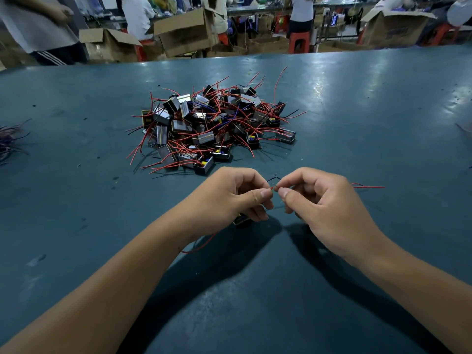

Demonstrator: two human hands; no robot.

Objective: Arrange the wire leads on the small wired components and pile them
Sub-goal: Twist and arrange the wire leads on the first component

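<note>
A dark teal table carries a heap of small wired components with red leads just beyond the hands, a bundle of dark wires far left of the left hand, and scattered specks.

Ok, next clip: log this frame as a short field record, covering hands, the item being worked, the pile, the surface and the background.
left hand: left hand pinches a red lead at its fingertips
right hand: right hand pinches the same red wire lead from the other side
item in work: small black component, partly hidden under the left hand
loose wire: red wire lying right of the right hand
pile: pile of wired components beyond the hands
surface: green table
background: cardboard boxes, people standing
</note>
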